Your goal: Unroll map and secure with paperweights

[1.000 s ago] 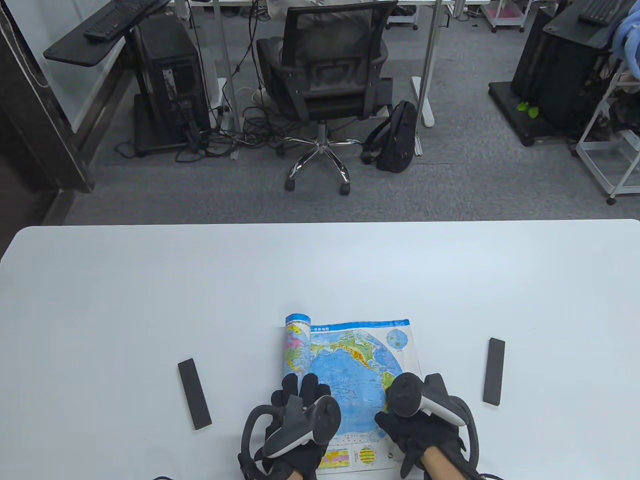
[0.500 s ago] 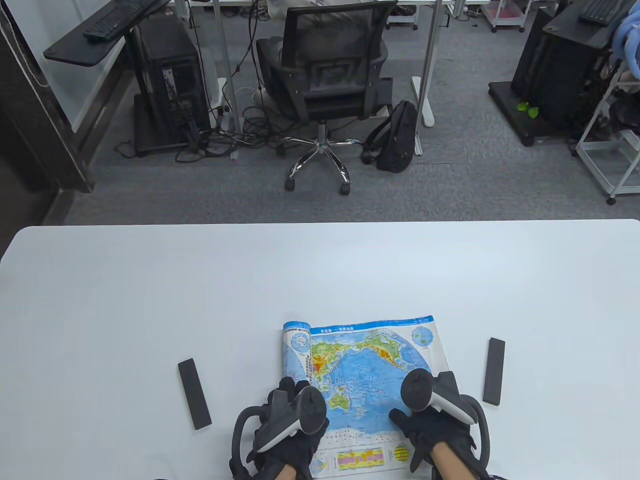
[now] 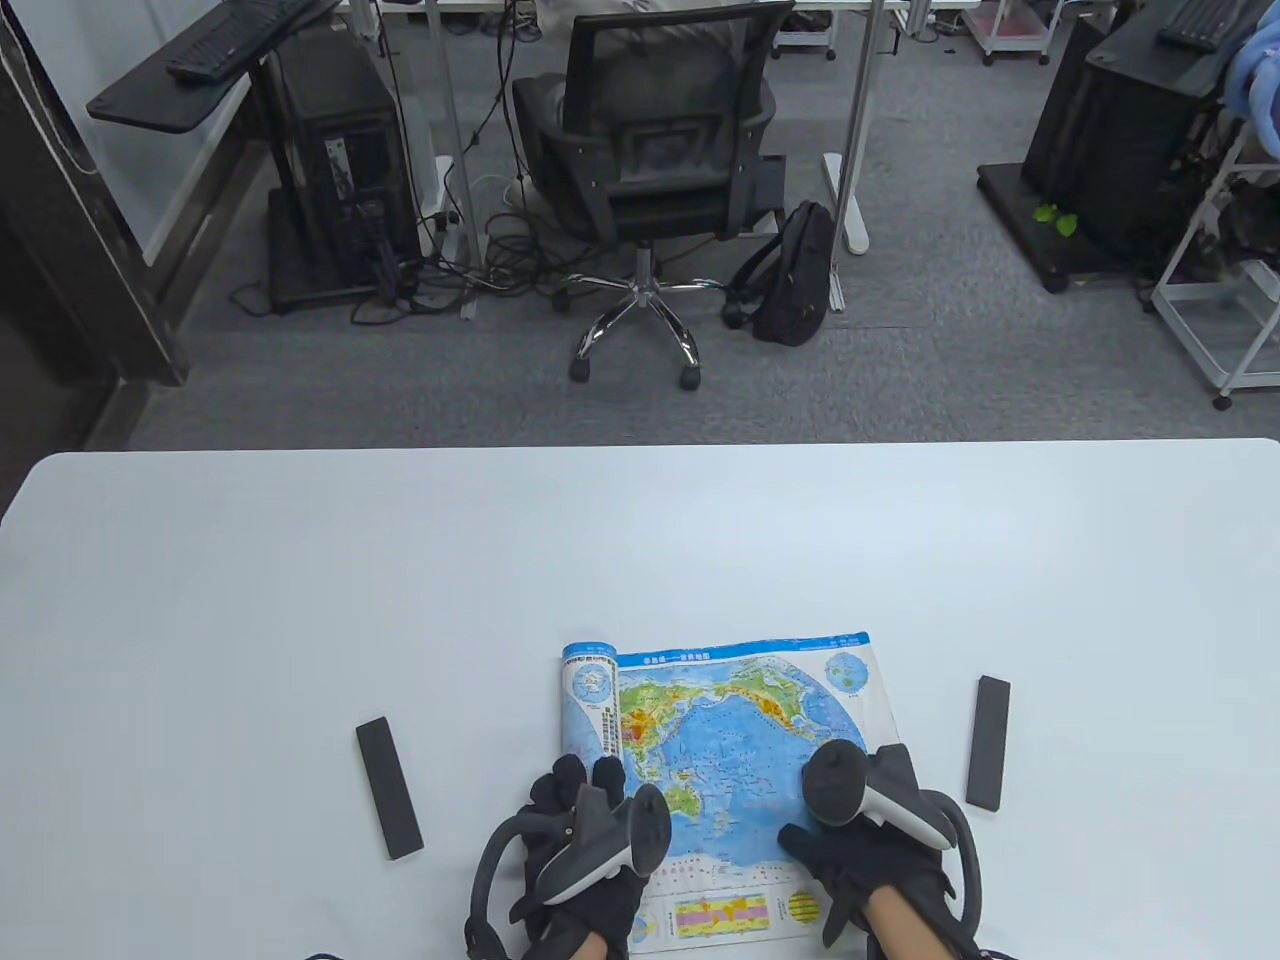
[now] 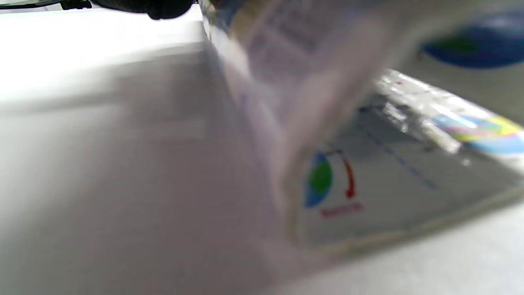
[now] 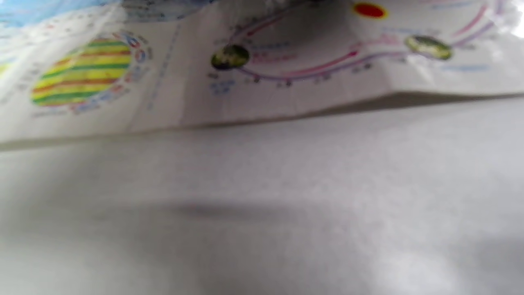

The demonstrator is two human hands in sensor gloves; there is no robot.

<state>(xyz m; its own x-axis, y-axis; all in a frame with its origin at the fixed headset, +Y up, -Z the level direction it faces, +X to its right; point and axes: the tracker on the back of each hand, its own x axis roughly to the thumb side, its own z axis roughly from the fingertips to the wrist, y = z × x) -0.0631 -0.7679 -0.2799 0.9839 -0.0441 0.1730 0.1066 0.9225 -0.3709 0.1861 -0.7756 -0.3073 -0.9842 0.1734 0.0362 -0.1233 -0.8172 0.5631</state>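
Both hands press flat on the map (image 3: 730, 740) (wrist views show only its blurred lower margin).

Office: swivel chair (image 3: 650, 150), desks, computer tower (image 3: 340, 170), keyboard (image 3: 240, 35)

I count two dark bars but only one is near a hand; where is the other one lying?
In the table view, the left paperweight lies flat on the white table, apart from the map, to the left of the left hand and touched by neither hand.

The map (image 3: 720, 740) lies wider open (roll shifted left); both hands spread apart.
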